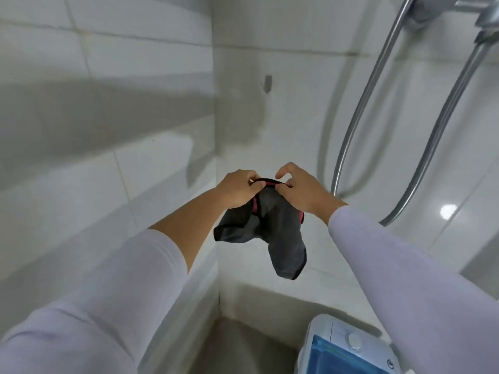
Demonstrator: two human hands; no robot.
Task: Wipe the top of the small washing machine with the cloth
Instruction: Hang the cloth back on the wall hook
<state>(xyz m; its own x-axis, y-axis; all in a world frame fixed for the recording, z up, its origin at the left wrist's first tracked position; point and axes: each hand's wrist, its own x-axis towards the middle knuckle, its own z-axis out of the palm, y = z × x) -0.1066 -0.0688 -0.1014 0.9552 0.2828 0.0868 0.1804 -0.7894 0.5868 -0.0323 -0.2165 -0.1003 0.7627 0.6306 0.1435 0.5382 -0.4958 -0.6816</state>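
A dark grey cloth (272,233) with a pink-red edge hangs in the air in front of the tiled corner. My left hand (239,188) pinches its top edge from the left, and my right hand (302,188) pinches the same edge from the right. Both arms are stretched forward in white sleeves. The small washing machine (343,349), white with a blue lid and a round knob, shows at the bottom right, well below the cloth and partly hidden by my right arm.
White tiled walls meet in a corner ahead. A small metal hook (267,83) sits on the right wall above my hands. A chrome shower hose (399,130) loops down at the right. A grey floor patch (243,346) lies left of the machine.
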